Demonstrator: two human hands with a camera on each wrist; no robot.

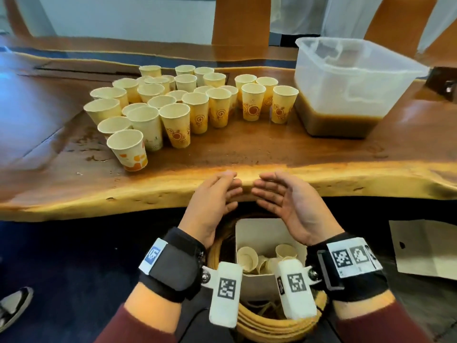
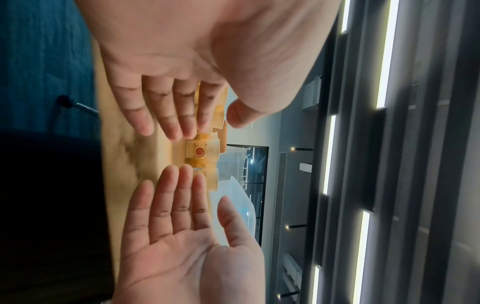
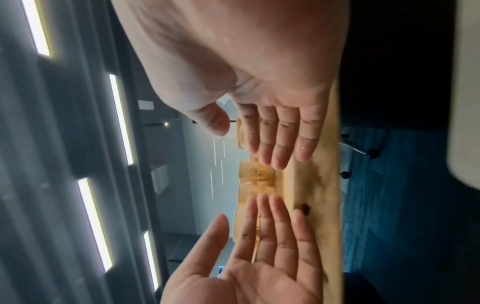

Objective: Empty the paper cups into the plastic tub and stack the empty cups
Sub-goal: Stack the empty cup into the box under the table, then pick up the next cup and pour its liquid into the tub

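Several paper cups point(image 1: 183, 107) with orange swirl prints stand upright and crowded together on the wooden table point(image 1: 247, 149), left of centre. The clear plastic tub point(image 1: 356, 78) sits at the back right with brown liquid in its bottom. My left hand point(image 1: 222, 191) and right hand point(image 1: 272, 194) hover at the table's front edge, palms facing each other, fingers straight, holding nothing. In the left wrist view the left hand point(image 2: 168, 102) faces the right hand point(image 2: 182, 226), with cups point(image 2: 202, 152) beyond them. The right wrist view shows the same cups point(image 3: 257, 174) blurred.
Below the table edge, under my wrists, a white box point(image 1: 262, 231) holds several loose cups inside a wicker basket point(image 1: 272, 325). A paper bag point(image 1: 425, 246) lies on the floor at the right. A shoe point(image 1: 12, 308) shows at the lower left. Wet spots mark the table near the cups.
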